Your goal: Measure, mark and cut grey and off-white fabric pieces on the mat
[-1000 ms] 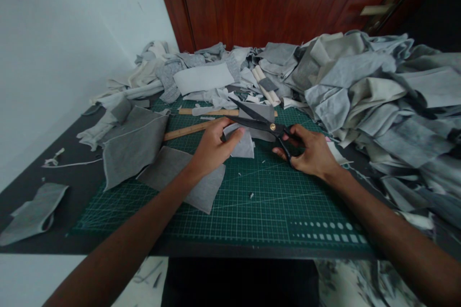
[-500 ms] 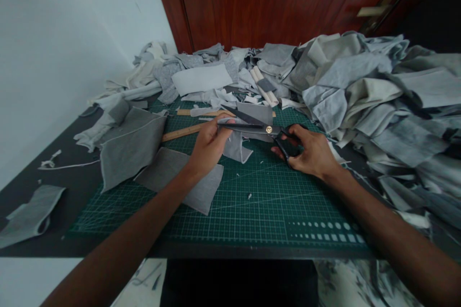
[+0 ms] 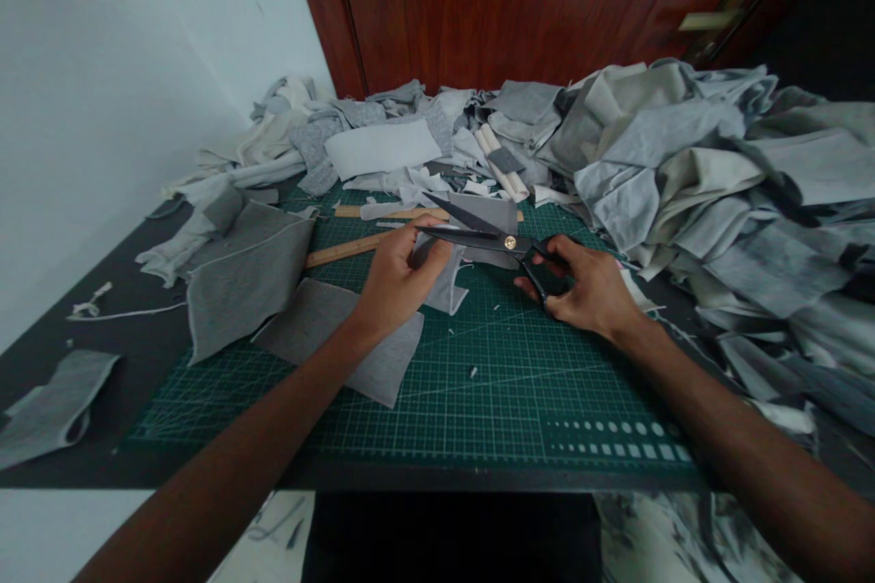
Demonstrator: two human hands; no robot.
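My right hand (image 3: 589, 284) grips the black handles of a pair of scissors (image 3: 509, 243), whose blades are spread and point left. My left hand (image 3: 403, 278) pinches a small grey fabric piece (image 3: 446, 278) beside the lower blade. One corner of that piece hangs down over the green cutting mat (image 3: 506, 410). Beneath my left wrist lies a flat grey fabric piece (image 3: 383, 369). Behind the blades is another grey fabric rectangle (image 3: 496, 211). The tips of my left fingers are partly hidden by the lower blade.
A big heap of grey and cream cloth (image 3: 725, 173) fills the right side. More scraps (image 3: 383, 150) line the back by the wooden door (image 3: 506, 9). Wooden rulers (image 3: 342, 250) lie on the mat. Grey folded cloth (image 3: 250, 278) sits at left, and a looped strip (image 3: 61, 401) near the front-left edge.
My left thumb and the small fabric piece in its pinch have shifted slightly; the piece's hanging corner is a little further left. The scissors stay spread, nearly in place.
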